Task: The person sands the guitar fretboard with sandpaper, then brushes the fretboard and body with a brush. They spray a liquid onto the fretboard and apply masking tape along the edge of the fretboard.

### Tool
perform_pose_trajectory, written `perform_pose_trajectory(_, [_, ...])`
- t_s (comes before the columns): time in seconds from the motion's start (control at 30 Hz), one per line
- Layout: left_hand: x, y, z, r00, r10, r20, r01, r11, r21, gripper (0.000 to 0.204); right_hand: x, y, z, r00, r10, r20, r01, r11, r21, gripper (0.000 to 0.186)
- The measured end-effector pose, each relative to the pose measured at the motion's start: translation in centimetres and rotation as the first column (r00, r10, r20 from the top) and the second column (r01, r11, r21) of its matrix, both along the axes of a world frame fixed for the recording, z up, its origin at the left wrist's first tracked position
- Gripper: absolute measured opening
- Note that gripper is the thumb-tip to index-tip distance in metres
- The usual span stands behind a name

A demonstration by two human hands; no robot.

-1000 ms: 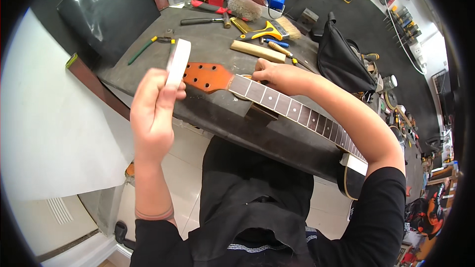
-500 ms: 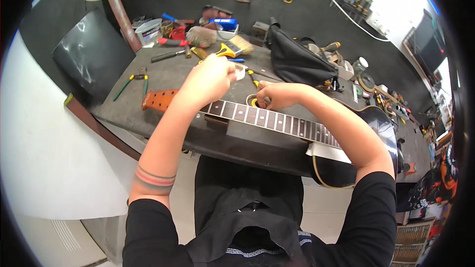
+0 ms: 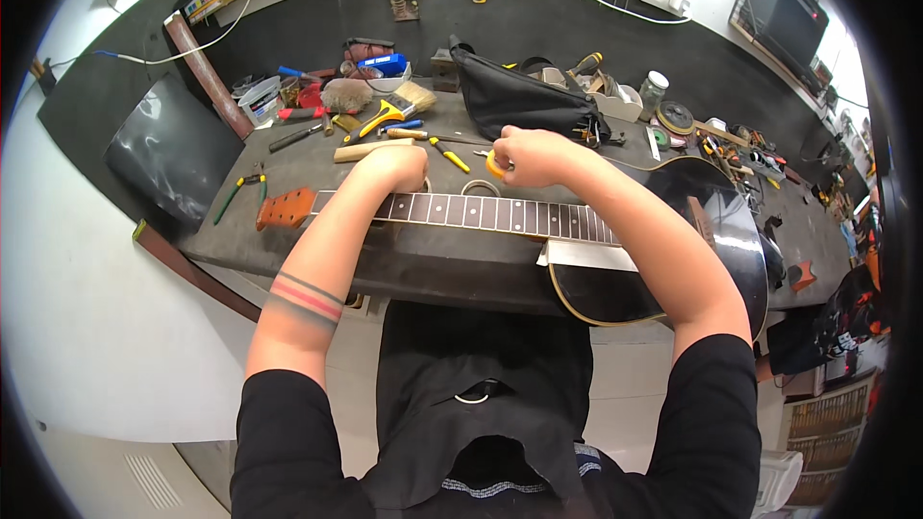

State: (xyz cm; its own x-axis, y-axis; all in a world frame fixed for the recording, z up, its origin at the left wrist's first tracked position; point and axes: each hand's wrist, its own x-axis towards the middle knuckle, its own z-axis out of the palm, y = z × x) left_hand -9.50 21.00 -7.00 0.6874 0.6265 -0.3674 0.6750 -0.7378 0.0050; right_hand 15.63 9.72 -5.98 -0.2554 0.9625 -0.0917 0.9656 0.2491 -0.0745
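Observation:
A black guitar lies across the bench, with an orange headstock at left, a dotted fretboard and a pale strip over its body near the neck. My left hand is closed just behind the fretboard; what it holds is hidden. My right hand grips a small yellow item above the bench behind the neck. A thin ring lies between my hands, partly behind the fretboard. Yellow-handled pliers and a pale wooden block lie nearby.
The dark bench holds green-handled pliers, a wide brush, a black bag, a glass jar and several tools. A leaning dark panel and a long wooden bar are at left.
My left hand came down from holding up a white item at left to behind the fretboard. My right hand lifted slightly with the yellow item. The view shifted, showing more guitar body.

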Motion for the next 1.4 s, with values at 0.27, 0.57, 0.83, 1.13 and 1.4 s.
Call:
perform_pose_trajectory(0.27, [7.2,-1.4,-1.7,0.96,-0.271,-0.073,0.254,0.95,-0.18,0.036,2.4,0.4,-0.3,0.985,-0.098,0.145,0.118,0.984,-0.134,0.036])
perform_pose_trajectory(0.57, [2.3,-3.1,5.6,0.879,-0.009,0.478,0.221,0.894,-0.39,0.022,3.6,-5.9,3.0,0.993,0.058,-0.102,-0.026,0.956,0.293,0.03])
perform_pose_trajectory(0.83, [-3.4,-12.1,4.9,0.43,-0.041,0.902,0.551,0.804,-0.226,0.018,-6.2,-19.5,4.7,0.768,0.112,-0.631,0.179,0.908,0.379,0.052])
perform_pose_trajectory(1.13, [-6.7,-20.7,1.4,0.331,0.143,0.933,0.525,0.793,-0.308,0.02,-10.2,-21.4,-2.0,0.529,0.336,-0.779,0.303,0.783,0.544,0.033])
perform_pose_trajectory(1.4, [-6.7,-25.9,2.1,0.352,-0.478,0.805,0.194,0.878,0.437,0.035,-11.9,-24.1,-3.7,0.169,0.322,-0.932,0.324,0.875,0.361,0.033])
